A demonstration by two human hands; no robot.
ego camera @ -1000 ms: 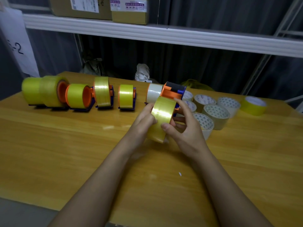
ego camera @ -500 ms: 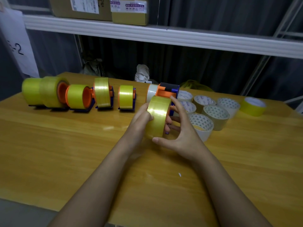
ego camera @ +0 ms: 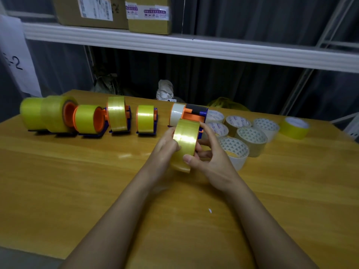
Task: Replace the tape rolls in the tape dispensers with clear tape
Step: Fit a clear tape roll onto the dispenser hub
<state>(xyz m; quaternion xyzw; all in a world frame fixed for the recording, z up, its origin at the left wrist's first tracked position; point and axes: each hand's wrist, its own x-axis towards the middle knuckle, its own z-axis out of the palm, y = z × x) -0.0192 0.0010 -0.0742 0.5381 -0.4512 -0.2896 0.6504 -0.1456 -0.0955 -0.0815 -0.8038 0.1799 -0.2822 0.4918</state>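
Yellowish clear tape roll (ego camera: 184, 144) held on edge above wooden table (ego camera: 77, 181), just in front of orange-blue dispenser (ego camera: 194, 115). Left hand (ego camera: 165, 144) cups left side, fingers curled behind. Right hand (ego camera: 209, 160): thumb on front face, fingers wrapped round right side.

- Lighting: dim, warm; dark backdrop from 10 to 2 o'clock.
- Glare: streaks on tape rolls (ego camera: 116, 113), sheen on table (ego camera: 58, 171).
- Wide-angle bowing at edges; slight softness.
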